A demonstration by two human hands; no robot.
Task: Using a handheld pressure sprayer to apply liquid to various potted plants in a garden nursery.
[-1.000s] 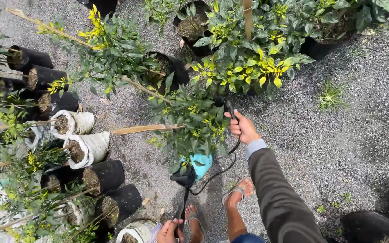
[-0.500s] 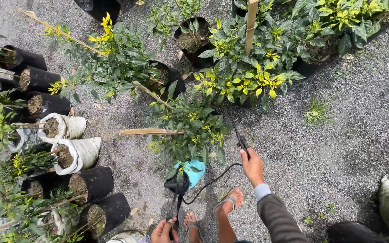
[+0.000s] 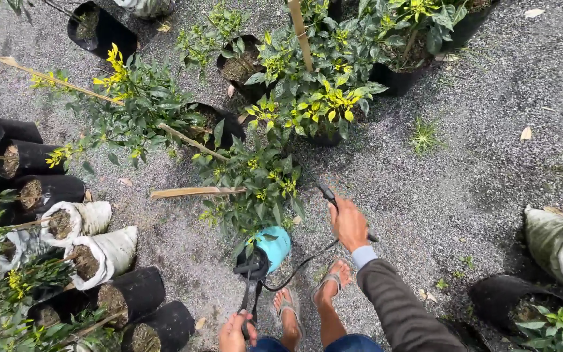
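Gravel ground (image 3: pixel 464 195) spreads under me, crowded with potted plants (image 3: pixel 307 98) in black bags; a leafy plant (image 3: pixel 255 182) leans just ahead of my feet; the teal pump sprayer (image 3: pixel 270 248) stands beneath it; my right hand (image 3: pixel 348 223) has its grip closed around the black spray wand (image 3: pixel 326 192); my left hand (image 3: pixel 234 332) clasps the sprayer's pump handle (image 3: pixel 250 296).
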